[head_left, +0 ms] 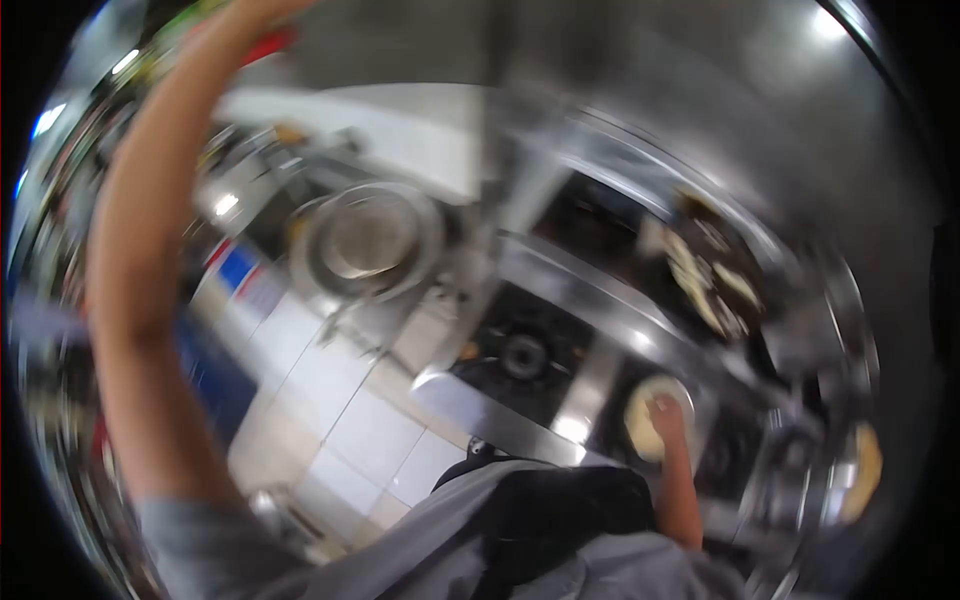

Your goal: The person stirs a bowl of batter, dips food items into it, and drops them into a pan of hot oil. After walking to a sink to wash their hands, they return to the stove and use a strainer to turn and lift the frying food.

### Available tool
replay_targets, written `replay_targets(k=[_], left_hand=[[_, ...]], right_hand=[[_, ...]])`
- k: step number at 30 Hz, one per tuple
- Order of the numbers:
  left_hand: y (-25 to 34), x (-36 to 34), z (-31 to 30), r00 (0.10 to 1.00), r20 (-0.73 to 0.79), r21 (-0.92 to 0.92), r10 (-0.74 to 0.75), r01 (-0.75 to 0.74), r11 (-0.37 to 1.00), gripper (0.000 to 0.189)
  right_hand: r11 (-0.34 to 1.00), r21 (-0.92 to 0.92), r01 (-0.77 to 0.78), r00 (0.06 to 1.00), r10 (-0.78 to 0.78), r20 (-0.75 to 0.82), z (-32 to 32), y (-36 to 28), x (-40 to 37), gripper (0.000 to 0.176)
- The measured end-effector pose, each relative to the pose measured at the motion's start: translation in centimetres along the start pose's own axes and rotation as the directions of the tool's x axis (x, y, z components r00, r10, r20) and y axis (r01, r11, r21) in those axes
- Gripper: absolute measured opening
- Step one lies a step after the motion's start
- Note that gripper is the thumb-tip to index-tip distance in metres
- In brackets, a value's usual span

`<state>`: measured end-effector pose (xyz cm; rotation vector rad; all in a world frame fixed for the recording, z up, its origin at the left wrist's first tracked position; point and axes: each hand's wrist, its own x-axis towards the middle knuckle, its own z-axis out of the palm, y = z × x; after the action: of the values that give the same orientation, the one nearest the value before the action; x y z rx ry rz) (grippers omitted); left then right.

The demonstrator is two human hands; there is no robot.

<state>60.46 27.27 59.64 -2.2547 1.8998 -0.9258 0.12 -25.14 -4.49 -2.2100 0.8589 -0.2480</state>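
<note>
My right hand [665, 413] is at a round pan with pale yellow contents [645, 425] on the stove, at the lower right. Its fingers are bunched over the pan's upper part; blur hides whether they hold anything. The left arm is raised along the left side of the view, and its hand lies at or beyond the top edge, out of sight. Left of the pan is a black burner [524, 355] with nothing on it.
A large metal pot [425, 240] stands left of the stove. Dark and pale food [715, 275] lies at the stove's back right. White floor tiles [375, 430] show below, beside a blue object [215, 385]. Much of the view is motion-blurred.
</note>
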Motion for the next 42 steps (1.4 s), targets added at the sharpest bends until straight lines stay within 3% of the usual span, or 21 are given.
replay_targets(k=[1, 2, 3, 7, 9, 10, 12, 13, 15, 16, 18, 23, 25, 27, 29, 31, 32, 33, 34, 37, 42], left_hand=[[-0.5, -0.7, -0.2, 0.991, -0.067, -0.068, 0.118, -0.123, 0.99, 0.034], [-0.5, -1.3, -0.6, 0.994, 0.0, -0.152, -0.107, 0.106, 0.983, 0.039], [-0.6, -1.7, -0.9, 0.939, 0.113, -0.2, -0.326, 0.343, 0.918, 0.048], [-5.6, -1.4, 3.0, 0.93, 0.129, -0.434, -0.345, 0.365, 0.824, 0.051], [-3.8, 0.6, 2.1, 0.763, 0.46, -0.291, -0.455, 0.613, 0.735, 0.048], [-3.4, 0.8, 1.6, 0.763, 0.458, -0.291, -0.455, 0.613, 0.735, 0.048], [-3.3, 0.7, 0.9, 0.765, 0.418, -0.67, -0.49, 0.624, 0.402, 0.054], [-5.4, 0.5, 1.9, 0.764, 0.418, -0.668, -0.492, 0.626, 0.403, 0.054], [-5.3, 2.0, 2.9, 0.938, 0.28, -0.952, -0.203, 0.245, -0.181, 0.052], [-5.4, 1.8, 2.2, 0.937, 0.283, -0.952, -0.203, 0.248, -0.181, 0.052], [-2.1, 1.8, -1.9, 0.636, 0.35, -0.655, -0.688, 0.691, 0.305, 0.053], [19.5, 3.4, -11.5, 0.588, -0.092, -0.246, -0.804, 0.769, 0.59, 0.045], [23.8, 1.5, -12.9, 0.619, -0.175, -0.137, -0.765, 0.754, 0.642, 0.045], [26.4, -1.6, -13.6, 0.365, -0.324, -0.265, -0.873, 0.851, 0.454, 0.042], [28.6, -9.3, -12.8, 0.476, -0.428, -0.167, -0.769, 0.794, 0.584, 0.038], [27.9, -17.1, -8.7, 0.504, 0.149, -0.63, -0.851, 0.711, 0.312, 0.045], [36.1, -7.8, -7.4, 0.791, 0.051, -0.404, -0.61, 0.575, 0.712, 0.036], [38.6, -3.3, -3.4, 0.884, 0.091, -0.496, -0.458, 0.439, 0.749, 0.03], [40.8, 2.4, -0.9, 0.902, 0.207, -0.605, -0.38, 0.423, 0.674, 0.029], [42.9, 12.5, 11.5, 0.973, 0.086, -0.648, -0.213, 0.217, 0.73, 0.023], [45.2, 27.0, 28.5, 0.981, 0.193, -0.313, 0.032, 0.031, 0.949, 0.025]], right_hand=[[0.969, -0.21, 0.126, 0.986, -0.146, -0.08, -0.6, -1.7, -1.1, 0.041], [0.966, -0.258, 0.03, 0.996, -0.051, -0.073, -1.7, -4.7, -2.1, 0.045], [0.99, -0.122, -0.065, 0.997, 0.06, -0.04, -2.2, -5.9, -2.5, 0.047], [0.998, -0.034, -0.045, 0.994, 0.042, -0.098, -1.9, -4.8, -2.9, 0.044], [0.999, 0.011, -0.052, 0.994, 0.053, -0.093, -2.0, -4.7, -2.9, 0.044], [0.999, 0.012, -0.051, 0.994, 0.052, -0.094, -2.2, -4.6, -3.1, 0.044], [0.997, 0.005, -0.077, 0.993, 0.077, -0.088, -2.2, -4.4, -3.4, 0.044], [0.997, 0.006, -0.074, 0.993, 0.074, -0.086, -2.2, -4.2, -3.5, 0.044], [0.995, 0.047, -0.084, 0.99, 0.088, -0.107, -2.0, -3.5, -3.6, 0.043], [0.995, 0.048, -0.084, 0.991, 0.088, -0.104, -2.0, -3.1, -3.6, 0.043], [0.993, 0.058, -0.106, 0.988, 0.111, -0.111, -2.0, -2.4, -3.7, 0.041], [0.991, 0.076, -0.112, 0.986, 0.121, -0.119, -2.6, -1.6, -4.2, 0.04], [0.989, 0.068, -0.13, 0.981, 0.138, -0.134, -3.0, -1.1, -4.5, 0.04], [0.98, 0.106, -0.167, 0.976, 0.179, -0.124, -3.6, -1.3, -5.0, 0.039], [0.982, 0.11, -0.155, 0.974, 0.171, -0.15, -4.1, -1.0, -5.4, 0.038], [0.984, 0.114, -0.134, 0.975, 0.152, -0.161, -4.6, -0.8, -5.9, 0.037], [0.983, 0.118, -0.137, 0.975, 0.155, -0.161, -4.9, -1.3, -6.4, 0.037], [0.976, 0.134, -0.17, 0.968, 0.191, -0.163, -5.6, -1.8, -6.6, 0.037], [0.969, 0.146, -0.197, 0.962, 0.22, -0.163, -6.5, -2.7, -6.5, 0.036], [0.969, 0.141, -0.204, 0.966, 0.223, -0.133, -8.1, -3.8, -6.8, 0.035], [0.995, 0.043, -0.089, 0.98, 0.095, -0.176, -9.9, -4.4, -7.5, 0.034]])
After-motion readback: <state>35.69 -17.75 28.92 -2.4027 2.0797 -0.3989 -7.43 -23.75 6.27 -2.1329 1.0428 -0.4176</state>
